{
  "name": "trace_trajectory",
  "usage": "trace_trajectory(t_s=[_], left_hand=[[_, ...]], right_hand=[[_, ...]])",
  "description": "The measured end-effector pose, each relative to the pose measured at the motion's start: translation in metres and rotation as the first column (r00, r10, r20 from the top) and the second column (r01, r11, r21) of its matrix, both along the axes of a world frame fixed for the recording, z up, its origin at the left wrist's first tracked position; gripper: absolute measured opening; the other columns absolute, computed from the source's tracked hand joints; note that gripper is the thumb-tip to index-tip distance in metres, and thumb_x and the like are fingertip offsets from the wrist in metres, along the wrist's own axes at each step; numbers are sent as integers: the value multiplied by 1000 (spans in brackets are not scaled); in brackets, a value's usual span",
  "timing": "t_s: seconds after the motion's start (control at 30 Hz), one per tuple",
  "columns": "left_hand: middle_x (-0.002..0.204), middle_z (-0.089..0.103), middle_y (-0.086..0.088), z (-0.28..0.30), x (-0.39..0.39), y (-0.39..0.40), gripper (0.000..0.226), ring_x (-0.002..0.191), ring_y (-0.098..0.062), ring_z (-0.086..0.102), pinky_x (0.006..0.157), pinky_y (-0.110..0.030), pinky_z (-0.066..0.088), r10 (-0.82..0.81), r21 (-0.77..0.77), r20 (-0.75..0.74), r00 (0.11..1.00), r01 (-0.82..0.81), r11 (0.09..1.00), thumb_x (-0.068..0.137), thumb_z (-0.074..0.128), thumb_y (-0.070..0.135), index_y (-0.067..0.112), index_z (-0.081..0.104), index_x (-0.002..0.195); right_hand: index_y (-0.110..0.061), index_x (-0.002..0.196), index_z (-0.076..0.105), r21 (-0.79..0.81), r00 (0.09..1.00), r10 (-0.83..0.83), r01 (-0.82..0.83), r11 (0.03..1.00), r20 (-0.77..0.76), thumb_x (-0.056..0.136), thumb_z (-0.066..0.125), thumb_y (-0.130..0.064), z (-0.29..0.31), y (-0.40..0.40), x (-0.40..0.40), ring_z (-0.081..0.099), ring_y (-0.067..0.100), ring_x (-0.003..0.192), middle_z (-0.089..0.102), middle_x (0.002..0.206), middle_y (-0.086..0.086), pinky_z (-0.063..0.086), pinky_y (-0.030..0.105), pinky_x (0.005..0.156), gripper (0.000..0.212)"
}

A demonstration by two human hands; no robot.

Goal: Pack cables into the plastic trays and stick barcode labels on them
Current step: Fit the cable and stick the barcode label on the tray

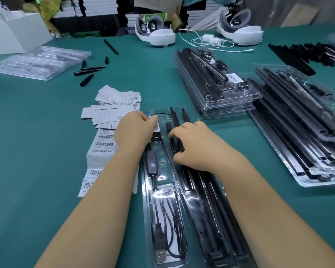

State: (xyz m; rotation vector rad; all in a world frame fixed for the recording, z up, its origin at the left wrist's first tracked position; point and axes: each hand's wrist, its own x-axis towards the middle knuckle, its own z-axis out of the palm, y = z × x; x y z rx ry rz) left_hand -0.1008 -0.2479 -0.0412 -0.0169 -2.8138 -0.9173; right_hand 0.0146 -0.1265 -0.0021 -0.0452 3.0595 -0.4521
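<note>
A clear plastic tray (pixel 163 161) lies lengthwise in front of me on the green table. It holds a black USB cable (pixel 162 246) with an inline switch and several black rods (pixel 205 190). My left hand (pixel 132 130) pinches a small barcode label (pixel 156 126) at the tray's far left end. Beside it, my right hand (pixel 193 144) rests on the rods, fingers curled, pressing them down into the tray.
A strip of barcode labels (pixel 102 146) and peeled backing papers (pixel 112 105) lie to the left. Stacks of packed trays (pixel 220 82) fill the right. Empty clear trays (pixel 37 61) sit far left, with loose black parts (pixel 89 71) and white headsets (pixel 155 31) behind.
</note>
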Motion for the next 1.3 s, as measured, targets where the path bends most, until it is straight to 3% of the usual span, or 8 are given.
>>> trace_trajectory(t_s=[0.17,0.63,0.83,1.0,1.13,1.3], left_hand=[[63,54,5,-1,-2,-5,31,61,-11,48,52,-25,29,-73,18,3,997,72,997,84,55,43,19,52,65],[64,53,6,1,-3,-5,28,64,-13,48,52,-26,28,-52,6,-14,999,53,999,85,53,41,21,48,66],[79,53,5,1,-5,-9,31,86,-22,53,65,-32,34,-66,90,13,998,65,994,88,57,45,20,45,101],[91,59,-1,1,-10,-12,32,90,-24,55,71,-34,38,-128,63,29,991,126,990,93,51,41,17,48,114],[81,55,1,7,-14,-20,24,75,-22,55,63,-32,37,-287,77,107,952,280,957,95,50,36,21,49,115],[74,51,1,12,-14,-29,21,49,-17,47,48,-25,40,-382,256,204,902,328,910,95,55,30,24,48,114]], right_hand=[[-25,132,44,-4,1000,-2,2,1000,-2,84,56,-30,0,0,0,32,23,116,48,125,-2,42,36,92,50],[-24,132,44,2,1000,-2,2,1000,4,84,55,-30,0,0,0,33,24,115,48,124,-1,42,39,94,49],[-27,133,43,-11,1000,-7,7,1000,0,84,55,-29,0,-1,0,32,23,115,49,124,-3,42,37,93,51],[-27,133,43,-10,1000,-6,6,1000,4,84,55,-30,0,-1,0,32,23,117,48,126,-2,42,38,94,51],[-26,133,43,-7,1000,-6,6,1000,7,84,55,-30,1,0,0,31,23,117,47,127,-2,42,38,94,50],[-27,131,44,-6,1000,-9,9,1000,13,84,56,-31,0,-1,0,31,23,117,47,127,-2,42,39,94,49]])
